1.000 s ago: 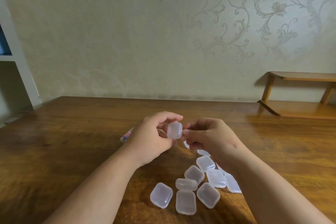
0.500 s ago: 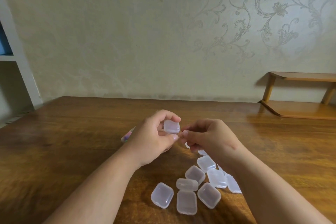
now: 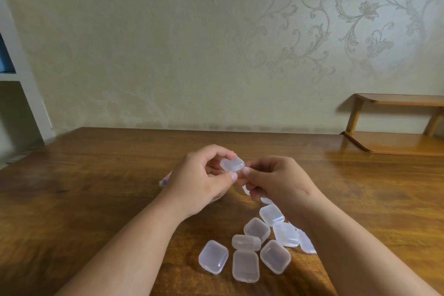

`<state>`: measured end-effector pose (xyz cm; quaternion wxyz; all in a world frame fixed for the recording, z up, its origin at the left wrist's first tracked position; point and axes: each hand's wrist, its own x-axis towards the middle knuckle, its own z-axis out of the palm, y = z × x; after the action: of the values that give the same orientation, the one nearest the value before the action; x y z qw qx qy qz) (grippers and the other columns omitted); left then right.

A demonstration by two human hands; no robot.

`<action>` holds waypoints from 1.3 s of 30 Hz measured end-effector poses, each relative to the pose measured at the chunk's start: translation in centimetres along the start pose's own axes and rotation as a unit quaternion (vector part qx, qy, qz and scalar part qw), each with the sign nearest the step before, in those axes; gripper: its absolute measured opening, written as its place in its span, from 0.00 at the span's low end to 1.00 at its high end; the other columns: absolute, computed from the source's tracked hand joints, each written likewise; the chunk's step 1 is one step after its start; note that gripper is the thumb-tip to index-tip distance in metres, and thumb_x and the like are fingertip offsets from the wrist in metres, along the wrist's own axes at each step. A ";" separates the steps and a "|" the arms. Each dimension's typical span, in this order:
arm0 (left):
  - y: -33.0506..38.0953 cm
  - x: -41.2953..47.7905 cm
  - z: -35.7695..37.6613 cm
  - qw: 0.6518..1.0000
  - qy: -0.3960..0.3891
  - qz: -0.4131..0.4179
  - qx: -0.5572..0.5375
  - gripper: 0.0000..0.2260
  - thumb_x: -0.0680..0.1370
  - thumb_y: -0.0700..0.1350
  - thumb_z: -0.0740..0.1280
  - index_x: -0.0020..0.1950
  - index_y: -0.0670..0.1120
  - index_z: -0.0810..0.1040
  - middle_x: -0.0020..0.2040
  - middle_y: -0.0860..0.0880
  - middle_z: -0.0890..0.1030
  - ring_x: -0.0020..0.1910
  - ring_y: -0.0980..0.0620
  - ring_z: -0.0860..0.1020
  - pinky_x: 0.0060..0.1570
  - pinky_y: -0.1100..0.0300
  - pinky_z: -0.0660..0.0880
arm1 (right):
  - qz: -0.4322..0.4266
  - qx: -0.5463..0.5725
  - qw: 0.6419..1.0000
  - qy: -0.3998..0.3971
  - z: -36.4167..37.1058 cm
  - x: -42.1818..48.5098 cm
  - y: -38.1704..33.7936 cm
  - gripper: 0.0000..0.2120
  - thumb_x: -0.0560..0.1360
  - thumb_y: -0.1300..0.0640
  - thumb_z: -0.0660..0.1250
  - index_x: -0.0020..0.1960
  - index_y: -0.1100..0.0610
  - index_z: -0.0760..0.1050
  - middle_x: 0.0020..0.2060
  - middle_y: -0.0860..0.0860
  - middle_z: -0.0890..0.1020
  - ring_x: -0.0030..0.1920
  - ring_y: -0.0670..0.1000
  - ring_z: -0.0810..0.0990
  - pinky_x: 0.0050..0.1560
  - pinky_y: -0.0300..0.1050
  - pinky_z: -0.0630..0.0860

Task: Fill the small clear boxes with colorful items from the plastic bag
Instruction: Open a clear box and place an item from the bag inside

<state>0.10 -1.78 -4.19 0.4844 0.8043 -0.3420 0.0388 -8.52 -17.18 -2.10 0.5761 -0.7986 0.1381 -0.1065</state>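
On the brown table (image 3: 96,199) lies a pile of small clear boxes (image 3: 245,262). They all look empty, so I think the filling has hardly begun. Behind the pile, the left hand (image 3: 201,182) holds up one box (image 3: 232,164), and the right hand (image 3: 276,182) pinches its edge, maybe to open it. The box is milky and see-through, with round corners. A bit of the plastic bag (image 3: 165,179) peeks out behind the pile, to the left.

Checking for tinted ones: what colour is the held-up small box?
Colourless, frosted translucent small box in the left hand; head view.
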 end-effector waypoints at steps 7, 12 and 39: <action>-0.3 0.1 0.3 1.000 0.012 0.016 0.001 0.13 0.73 0.45 0.74 0.54 0.59 0.79 0.52 0.55 0.81 0.52 0.53 0.81 0.51 0.49 0.82 | 0.008 0.034 0.999 -0.006 0.2 0.0 0.0 0.06 0.77 0.55 0.69 0.50 0.55 0.83 0.34 0.47 0.86 0.32 0.41 0.79 0.36 0.32 0.76; -0.2 0.0 0.6 0.998 0.017 0.031 0.044 0.14 0.73 0.45 0.75 0.55 0.57 0.78 0.54 0.56 0.80 0.53 0.55 0.80 0.51 0.54 0.82 | 0.017 0.030 0.999 -0.026 0.4 -0.1 0.1 0.06 0.77 0.55 0.69 0.48 0.54 0.84 0.35 0.48 0.86 0.35 0.42 0.79 0.39 0.33 0.76; 0.7 0.1 0.0 0.999 -0.001 -0.012 0.033 0.11 0.78 0.43 0.69 0.55 0.59 0.77 0.52 0.61 0.79 0.52 0.56 0.78 0.44 0.65 0.79 | 0.042 0.022 0.998 0.037 0.4 0.2 0.3 0.03 0.75 0.57 0.71 0.46 0.55 0.83 0.33 0.50 0.82 0.31 0.45 0.76 0.33 0.34 0.75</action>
<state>-0.19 -2.00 -3.63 0.4579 0.8238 -0.3313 0.0431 -8.25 -17.01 -2.53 0.5920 -0.7748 0.1901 -0.1143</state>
